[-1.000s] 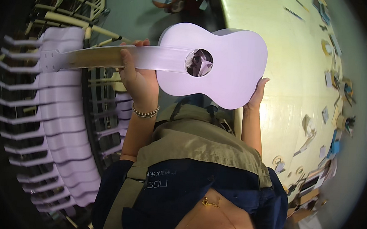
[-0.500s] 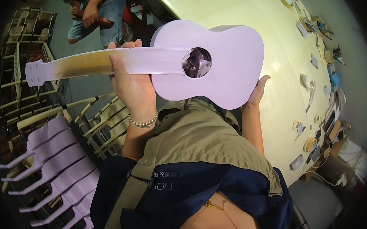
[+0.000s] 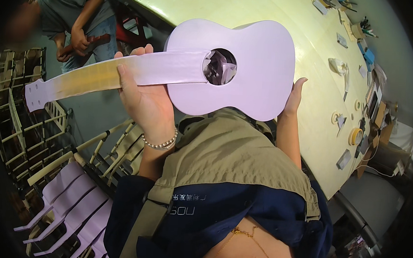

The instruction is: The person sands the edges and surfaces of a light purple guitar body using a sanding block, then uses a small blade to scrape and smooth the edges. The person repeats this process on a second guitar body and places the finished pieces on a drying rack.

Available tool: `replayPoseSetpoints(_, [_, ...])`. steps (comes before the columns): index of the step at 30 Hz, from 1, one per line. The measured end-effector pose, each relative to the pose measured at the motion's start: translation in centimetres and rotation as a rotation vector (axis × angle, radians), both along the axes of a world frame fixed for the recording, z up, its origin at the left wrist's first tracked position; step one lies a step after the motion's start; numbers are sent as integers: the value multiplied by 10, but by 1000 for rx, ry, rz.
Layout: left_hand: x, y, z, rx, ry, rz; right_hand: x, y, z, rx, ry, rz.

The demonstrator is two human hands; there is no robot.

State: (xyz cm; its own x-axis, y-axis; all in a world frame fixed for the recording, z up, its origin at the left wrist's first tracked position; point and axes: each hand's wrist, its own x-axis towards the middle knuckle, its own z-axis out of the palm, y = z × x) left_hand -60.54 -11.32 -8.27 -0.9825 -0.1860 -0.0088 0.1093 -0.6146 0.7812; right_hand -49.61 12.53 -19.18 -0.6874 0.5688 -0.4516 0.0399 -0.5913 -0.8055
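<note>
A pale purple ukulele body with neck is held up in front of me, its top facing me and its neck pointing left. Crumpled purple-stained lining shows inside the round soundhole. Tape-like covering lies along the neck, yellowish toward the headstock, which has small holes and no pegs. My left hand is wrapped round the neck from beneath, thumb in front and fingertips showing above. My right hand supports the right end of the body; its thumb sticks up beside the edge and its other fingers are hidden behind.
A long pale yellow-green table runs along the right, bearing tape rolls, a pen holder and small cards. Lower left, several purple ukuleles sit in a rack. Another person at upper left holds a brown wooden piece.
My view has turned a little, so the table and the other person appear shifted. The ukulele has moved slightly up and left in the picture, both hands keeping their hold.
</note>
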Motion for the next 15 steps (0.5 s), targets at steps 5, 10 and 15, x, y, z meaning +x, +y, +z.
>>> replayPoseSetpoints(5, [8,14,7,-22,-17,6,7,11,-7,-35,27,-14])
replayPoseSetpoints(10, [13,31,8,-43,-14,32,15,25,-11,-47,42,-32])
replayPoseSetpoints(15, [0,27,-12,-2,20,44,17,29,-1,-11,102,-31])
